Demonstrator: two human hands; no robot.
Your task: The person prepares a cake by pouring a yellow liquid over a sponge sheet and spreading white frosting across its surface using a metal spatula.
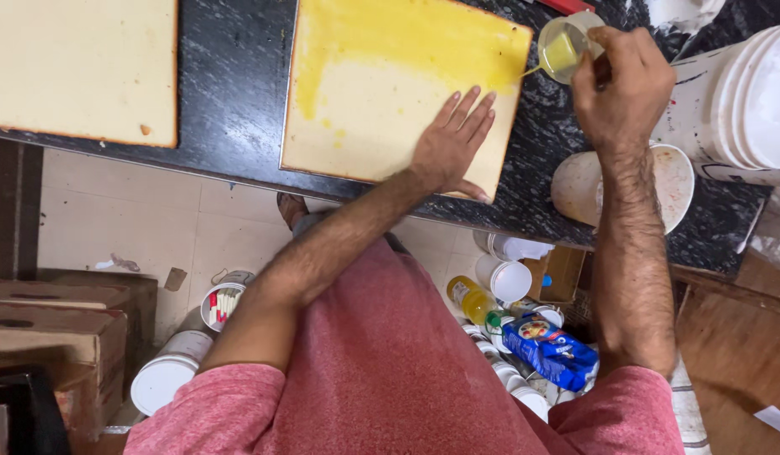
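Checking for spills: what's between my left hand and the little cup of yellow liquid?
Head view: only the board's yellow-coated corner between left hand and cup.

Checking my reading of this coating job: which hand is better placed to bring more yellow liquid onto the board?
Probably the right hand: it is at the cup. The left hand lies flat on the board.

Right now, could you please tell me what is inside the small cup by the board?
The small cup holds yellow liquid; the right hand hides whatever it dips in.
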